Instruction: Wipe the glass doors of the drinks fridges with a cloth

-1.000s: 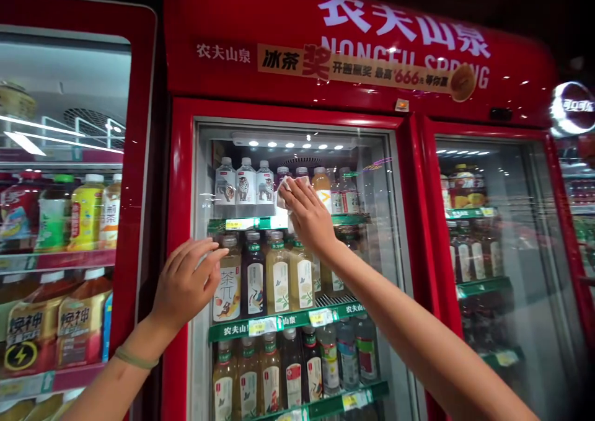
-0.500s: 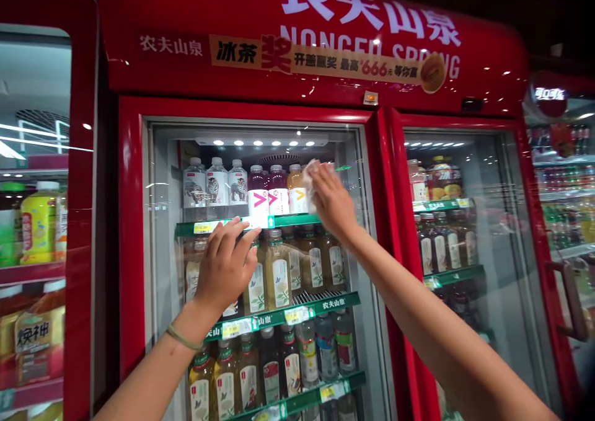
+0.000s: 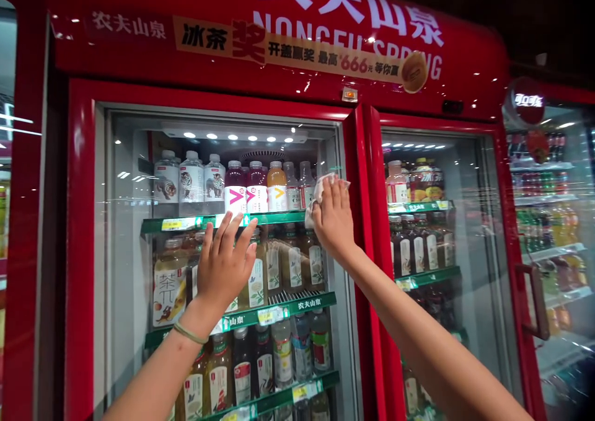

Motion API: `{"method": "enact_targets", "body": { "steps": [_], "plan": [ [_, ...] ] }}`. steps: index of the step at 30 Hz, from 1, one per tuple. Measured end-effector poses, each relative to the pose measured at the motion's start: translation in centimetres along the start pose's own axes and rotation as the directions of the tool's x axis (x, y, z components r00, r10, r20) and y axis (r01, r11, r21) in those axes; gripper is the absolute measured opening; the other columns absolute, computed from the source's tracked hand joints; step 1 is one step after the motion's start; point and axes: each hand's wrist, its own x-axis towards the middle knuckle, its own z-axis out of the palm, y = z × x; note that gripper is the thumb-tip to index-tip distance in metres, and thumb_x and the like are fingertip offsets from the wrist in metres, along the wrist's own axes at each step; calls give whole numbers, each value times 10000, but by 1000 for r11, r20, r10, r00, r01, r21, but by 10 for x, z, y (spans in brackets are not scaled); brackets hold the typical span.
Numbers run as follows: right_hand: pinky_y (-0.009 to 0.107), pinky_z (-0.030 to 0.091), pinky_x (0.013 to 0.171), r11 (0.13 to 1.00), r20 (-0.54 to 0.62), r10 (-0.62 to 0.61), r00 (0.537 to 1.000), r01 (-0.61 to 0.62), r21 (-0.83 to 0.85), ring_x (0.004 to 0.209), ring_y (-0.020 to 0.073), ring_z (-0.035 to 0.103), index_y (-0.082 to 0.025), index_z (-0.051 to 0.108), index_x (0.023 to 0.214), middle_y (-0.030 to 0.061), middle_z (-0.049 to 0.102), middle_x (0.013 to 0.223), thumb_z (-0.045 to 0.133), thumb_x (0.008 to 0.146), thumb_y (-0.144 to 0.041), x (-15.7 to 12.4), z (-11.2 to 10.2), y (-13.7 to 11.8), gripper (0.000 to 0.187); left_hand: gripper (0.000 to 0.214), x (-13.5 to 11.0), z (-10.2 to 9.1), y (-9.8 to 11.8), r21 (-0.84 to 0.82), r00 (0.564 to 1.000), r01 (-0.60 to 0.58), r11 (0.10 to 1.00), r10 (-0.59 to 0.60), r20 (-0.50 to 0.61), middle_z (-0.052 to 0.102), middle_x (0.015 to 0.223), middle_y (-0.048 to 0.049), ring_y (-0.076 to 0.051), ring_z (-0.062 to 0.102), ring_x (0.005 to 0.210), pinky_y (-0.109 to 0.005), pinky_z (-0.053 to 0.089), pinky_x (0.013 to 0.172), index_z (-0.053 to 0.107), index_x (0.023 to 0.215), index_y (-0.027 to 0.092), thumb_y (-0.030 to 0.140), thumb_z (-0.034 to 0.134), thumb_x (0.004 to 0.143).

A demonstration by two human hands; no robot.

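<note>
My right hand [image 3: 335, 219] presses a crumpled white cloth [image 3: 325, 185] flat against the glass door [image 3: 125, 235] of a red drinks fridge, near the door's right edge. Part of the cloth sticks out above and to the left of the fingers; the rest is hidden under the palm. My left hand [image 3: 227, 257], a band round its wrist, is spread with fingers apart at the same glass, lower and to the left. It holds nothing. Behind the glass, bottles [image 3: 277, 185] stand on green-edged shelves [image 3: 297, 306].
A second glass door [image 3: 476, 235] of the fridge stands to the right, past the red frame [image 3: 372, 222]. Further right is another drinks cooler with a dark handle [image 3: 534, 303]. A red header panel [image 3: 209, 80] runs above the doors.
My right hand and the cloth have moved toward the right edge of the door and slightly down. The left hand stays spread at the glass. The view has shifted to the right.
</note>
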Motion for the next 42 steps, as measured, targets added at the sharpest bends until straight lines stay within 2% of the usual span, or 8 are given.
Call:
{"method": "enact_targets", "body": {
  "steps": [9, 14, 19, 24, 29, 34, 39, 42],
  "plan": [
    [551, 227, 1308, 998, -12, -31, 999, 32, 60, 1613, 305, 71, -232, -137, 1658, 36, -22, 1757, 318, 1055, -365, 4, -1, 10, 766, 699, -1, -2, 0, 44, 999, 31, 999, -33, 42, 382, 1654, -90, -292, 276, 1572, -566, 205, 1298, 253, 1637, 300, 303, 553, 1006],
    [519, 194, 1323, 960, 35, -263, 964, 258, 107, 1615, 272, 74, -294, -21, 1673, -3, 27, 1757, 376, 1051, -376, 3, -2, 6, 743, 701, -2, 1, -2, 59, 1000, 22, 998, -23, 15, 431, 1626, -95, -304, 340, 1545, -574, 238, 1283, 269, 1632, 281, 304, 563, 996],
    [593, 225, 1303, 984, -61, -33, 998, 43, 175, 1609, 330, 77, -260, -50, 1673, 20, 1, 1756, 382, 1037, -337, 0, -1, 6, 773, 684, -2, 2, -3, 45, 1000, 20, 999, -19, -5, 452, 1613, -93, -309, 350, 1540, -580, 250, 1275, 295, 1622, 289, 304, 561, 992],
    [556, 222, 1312, 956, 16, -247, 969, 241, 169, 1609, 298, 107, -311, -92, 1663, 15, 19, 1755, 412, 1042, -337, -22, -1, -6, 800, 693, -3, 1, -3, 60, 1000, 14, 998, -13, -7, 462, 1606, -95, -312, 360, 1535, -579, 262, 1270, 298, 1621, 288, 292, 574, 985],
    [604, 247, 1292, 989, -38, -8, 999, 13, 147, 1604, 346, 86, -241, -126, 1661, 67, -28, 1753, 382, 1039, -312, -38, 1, -9, 806, 696, -2, 1, -3, 64, 1000, 13, 998, -12, -19, 468, 1601, -102, -314, 367, 1531, -579, 266, 1271, 315, 1617, 280, 287, 589, 977],
    [576, 243, 1303, 970, 10, -192, 981, 188, 155, 1607, 322, 95, -286, -180, 1645, 30, -22, 1752, 411, 1041, -340, -36, 1, -3, 847, 705, -3, 1, -4, 54, 1000, 15, 998, -14, -17, 463, 1605, -96, -314, 365, 1532, -577, 262, 1276, 321, 1615, 287, 277, 601, 969],
    [622, 280, 1277, 987, -42, -2, 999, 9, 159, 1599, 358, 106, -268, -195, 1641, 47, -57, 1750, 378, 1044, -320, -38, 1, 4, 829, 710, -3, 1, -3, 60, 1000, 15, 998, -14, -16, 465, 1604, -95, -323, 372, 1527, -578, 266, 1273, 306, 1622, 291, 284, 593, 973],
    [602, 255, 1293, 978, 5, -123, 992, 121, 170, 1602, 346, 91, -270, -206, 1637, 44, -60, 1747, 398, 1040, -328, -44, 1, -2, 851, 702, -3, 1, -3, 53, 1000, 15, 999, -14, -20, 466, 1603, -90, -322, 378, 1524, -575, 262, 1274, 308, 1621, 301, 292, 587, 977]
  ]
}}
